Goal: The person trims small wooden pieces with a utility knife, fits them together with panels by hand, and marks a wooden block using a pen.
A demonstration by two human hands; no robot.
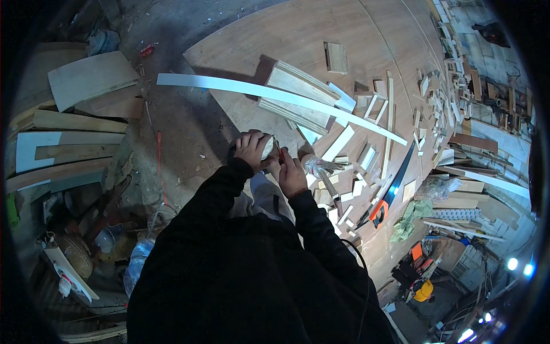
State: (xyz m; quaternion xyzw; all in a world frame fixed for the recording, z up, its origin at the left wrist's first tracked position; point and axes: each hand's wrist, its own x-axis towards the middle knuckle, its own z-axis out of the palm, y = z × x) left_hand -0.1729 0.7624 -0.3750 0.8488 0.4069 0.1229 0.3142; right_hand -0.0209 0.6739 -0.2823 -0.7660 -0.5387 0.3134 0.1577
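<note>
My left hand [250, 149] is closed over a pale, rounded object [266, 148] at the near left edge of the wooden table, with a dark part at its left side. My right hand [291, 176] grips a slim red-handled tool [281, 153] with a metal end against that pale object. Just right of my right hand lies a clear plastic bag [315, 165] with metal pieces at it. A long white strip [246, 87] crosses the table beyond my hands, over stacked pale boards [292, 74].
A hand saw [378, 213] with an orange-and-black handle, wood offcuts [375, 109] and green cloth [409, 221] lie on the table [372, 34]. Boards [91, 80] line the left floor, beside a water jug [137, 264]. An orange cord [160, 166] lies left of my hands.
</note>
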